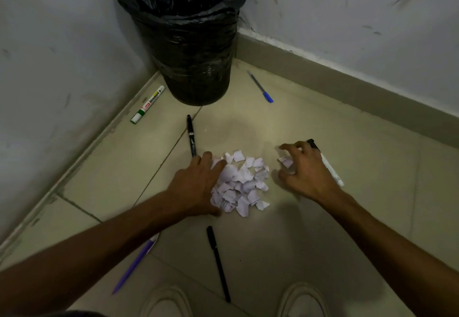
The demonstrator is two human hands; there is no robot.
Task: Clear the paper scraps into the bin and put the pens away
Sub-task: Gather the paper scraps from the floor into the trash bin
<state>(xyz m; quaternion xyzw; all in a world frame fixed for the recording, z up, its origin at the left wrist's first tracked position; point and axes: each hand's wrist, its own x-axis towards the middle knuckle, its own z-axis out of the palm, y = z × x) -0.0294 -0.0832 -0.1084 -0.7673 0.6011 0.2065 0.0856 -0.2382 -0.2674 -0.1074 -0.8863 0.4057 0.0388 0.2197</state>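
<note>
**On a tiled corner floor, torn paper is herded toward the bin**

At floor level, between two pale shoes (169,301), a black pen (218,263) and a purple pen (134,267) lie untouched on the floor (323,229), the purple one partly under the left forearm. Just beyond, the left hand (196,182) has its grip spread flat, fingers straight against the side of the paper scraps (242,182), a loose heap of small, white, torn and crumpled pieces. The right hand (305,170), just clear of the heap, has its grip curled like a claw over a few stray scraps (285,161), seemingly pinching them. A white marker (331,170) lies just beside its knuckles. Farther on rest a second black pen (191,135), a whiteboard marker (148,104) by the wall and a blue pen (260,87). The bin (188,43), lined with a black bag, stands in the corner, well apart from the heap. Pieces this light could spill from a two-handed scoop on the lift to the bin, and a sweeping wrist could send the white marker rolling.
</note>
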